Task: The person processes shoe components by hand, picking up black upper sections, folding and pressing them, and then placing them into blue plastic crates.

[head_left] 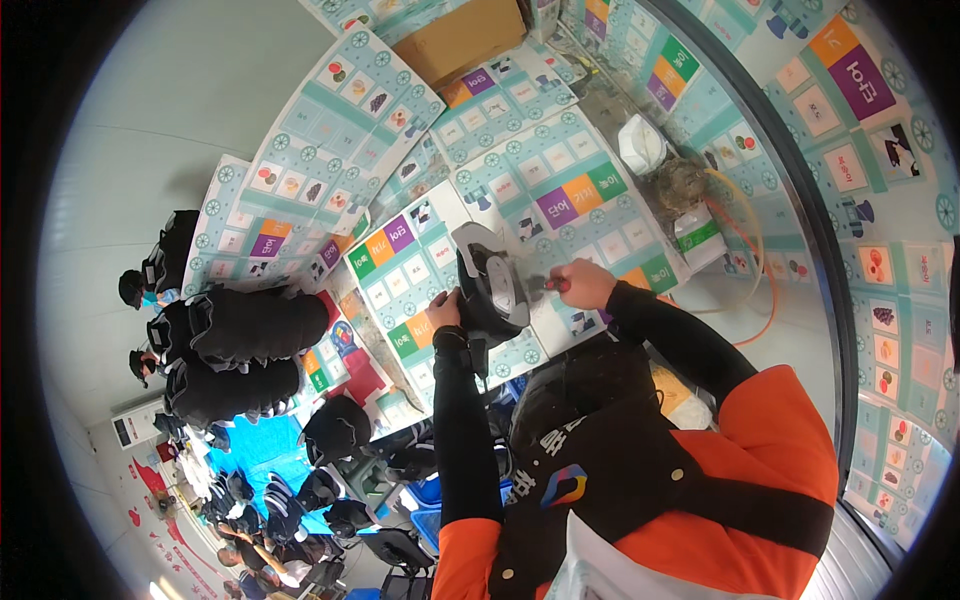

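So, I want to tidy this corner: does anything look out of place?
The tangled brownish-grey heap right of the patterned worktop looks odd, bunched untidily beside a white object; I can't tell what it is. The orange hose nearby also runs in a loose loop.

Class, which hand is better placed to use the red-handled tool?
Likely the right hand: it holds the red-handled tool beside the black-and-grey item; the left hand is at its opposite side.
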`<state>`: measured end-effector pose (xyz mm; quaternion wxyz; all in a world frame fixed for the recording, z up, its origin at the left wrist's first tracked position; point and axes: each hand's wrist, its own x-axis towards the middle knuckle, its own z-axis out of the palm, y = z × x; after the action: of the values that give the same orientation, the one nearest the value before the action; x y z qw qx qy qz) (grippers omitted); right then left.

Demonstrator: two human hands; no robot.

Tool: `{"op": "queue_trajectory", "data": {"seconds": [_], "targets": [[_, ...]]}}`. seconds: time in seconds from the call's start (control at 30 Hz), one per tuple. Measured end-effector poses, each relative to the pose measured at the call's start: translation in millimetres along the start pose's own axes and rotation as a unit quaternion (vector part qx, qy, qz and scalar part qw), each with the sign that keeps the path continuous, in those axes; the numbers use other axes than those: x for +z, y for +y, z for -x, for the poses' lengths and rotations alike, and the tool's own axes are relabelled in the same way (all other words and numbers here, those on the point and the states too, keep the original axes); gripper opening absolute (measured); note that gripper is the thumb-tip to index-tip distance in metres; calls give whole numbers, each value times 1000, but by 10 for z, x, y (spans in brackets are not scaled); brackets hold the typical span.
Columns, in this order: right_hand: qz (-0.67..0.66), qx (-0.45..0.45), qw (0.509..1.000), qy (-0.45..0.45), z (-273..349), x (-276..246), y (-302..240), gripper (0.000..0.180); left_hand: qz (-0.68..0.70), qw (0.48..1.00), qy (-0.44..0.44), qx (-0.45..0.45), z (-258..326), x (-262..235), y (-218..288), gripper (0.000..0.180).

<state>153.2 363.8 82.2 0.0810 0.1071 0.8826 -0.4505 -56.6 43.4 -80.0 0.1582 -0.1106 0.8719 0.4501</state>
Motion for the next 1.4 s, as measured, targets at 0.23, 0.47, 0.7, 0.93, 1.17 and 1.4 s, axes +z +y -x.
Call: {"op": "queue_trajectory", "data": {"seconds": [0.23, 0.47, 0.7, 0.93, 1.17, 1.4], "targets": [[-36, 16, 999, 20, 68, -24, -42, 31, 3, 1000, -13, -2, 14, 86, -8, 57], [-43, -6, 999, 18, 75, 9, -187, 24, -35, 999, 16, 2, 8, -2, -74, 55], [-25, -39, 998, -40, 27, 81, -168, 28, 11, 1000, 1, -19, -73, -81, -221, 57], [-75, -56, 995, -19, 18, 79, 29, 26, 49, 997, -39, -39, -5, 96, -147, 56], [-57, -15, 998, -35, 49, 23, -77, 30, 95, 994, -37, -31, 33, -25, -177, 59], [-60, 9, 998, 19, 132, -14, -44, 27, 187, 979, -45, -70, 200, 11, -118, 48]]}}
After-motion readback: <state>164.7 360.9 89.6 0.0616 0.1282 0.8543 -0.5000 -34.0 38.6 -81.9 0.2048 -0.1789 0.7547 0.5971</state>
